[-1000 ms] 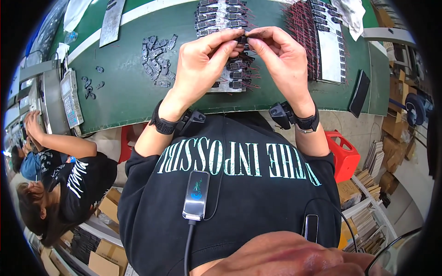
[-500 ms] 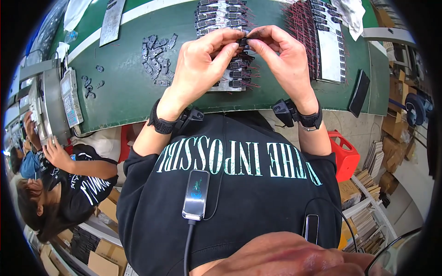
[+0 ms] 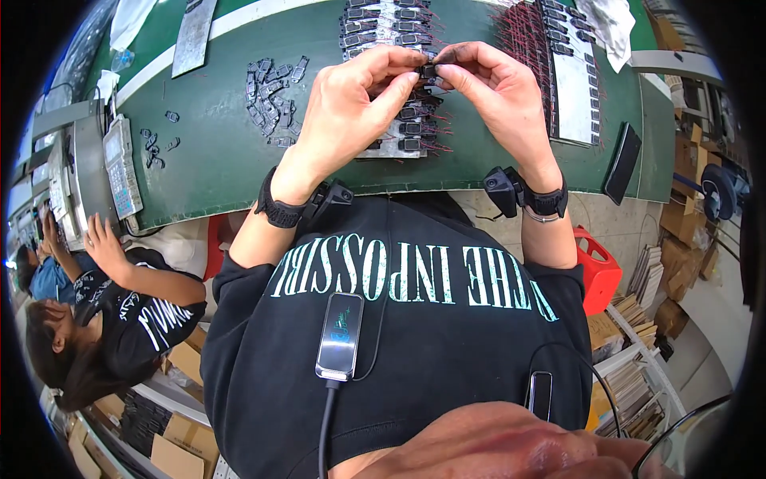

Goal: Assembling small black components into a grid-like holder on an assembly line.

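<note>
Above the green bench (image 3: 215,172), my left hand (image 3: 341,108) and my right hand (image 3: 507,100) meet with fingertips pinched. Both grip one small black rectangular part (image 3: 428,71), mostly covered by the fingers. The right thumb and index finger press its right side; those of the left hand hold its left side. Beneath and behind my hands lies a pale metal strip (image 3: 391,150), lined with similar black parts (image 3: 411,128) that have thin red wires. Left of my left hand is a loose heap of small black parts (image 3: 271,100).
Farther right, another pale board (image 3: 576,112) carries black parts, beside dense red wires (image 3: 523,40). A black phone-like slab (image 3: 622,164) lies near the bench's right end. A keypad device (image 3: 121,172) stands at left, near a co-worker (image 3: 120,319). A red stool (image 3: 598,271) is at right.
My right hand and wrist have shifted slightly to the right, and more of the black part shows between the fingertips. My left hand is nearly still. The co-worker's hands have moved.
</note>
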Tool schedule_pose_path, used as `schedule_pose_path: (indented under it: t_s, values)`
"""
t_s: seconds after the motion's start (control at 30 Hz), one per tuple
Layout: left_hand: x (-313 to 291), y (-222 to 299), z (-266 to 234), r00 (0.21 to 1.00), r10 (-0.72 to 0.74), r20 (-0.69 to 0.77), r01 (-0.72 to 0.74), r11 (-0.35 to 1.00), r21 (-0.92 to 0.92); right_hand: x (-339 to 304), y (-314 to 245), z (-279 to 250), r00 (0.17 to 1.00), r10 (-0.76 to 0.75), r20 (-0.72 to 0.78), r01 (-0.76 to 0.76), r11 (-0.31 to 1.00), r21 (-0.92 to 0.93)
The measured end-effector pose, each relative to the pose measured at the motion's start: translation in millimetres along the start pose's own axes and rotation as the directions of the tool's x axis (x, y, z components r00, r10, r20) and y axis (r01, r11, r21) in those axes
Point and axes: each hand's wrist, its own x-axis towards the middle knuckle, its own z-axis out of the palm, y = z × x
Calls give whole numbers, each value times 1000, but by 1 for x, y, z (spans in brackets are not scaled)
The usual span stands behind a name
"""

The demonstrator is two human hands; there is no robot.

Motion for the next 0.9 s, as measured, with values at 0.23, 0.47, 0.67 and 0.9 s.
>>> schedule_pose_path:
  t_s: [0.23,0.47,0.67,0.9]
  values:
    - [2,6,0,1000,21,13,-22,996,87,-1,-4,1,1000,-4,-20,1,990,-140]
    - [0,4,-1,999,41,5,-41,995,86,-2,-4,8,990,-127,-69,104,958,-266]
    - [-3,8,2,1000,17,-18,-16,996,86,-6,-5,8,992,-102,-78,81,967,-242]
    - [-7,8,14,990,-82,-110,72,993,-91,-13,-17,17,953,-292,-82,201,812,-549]
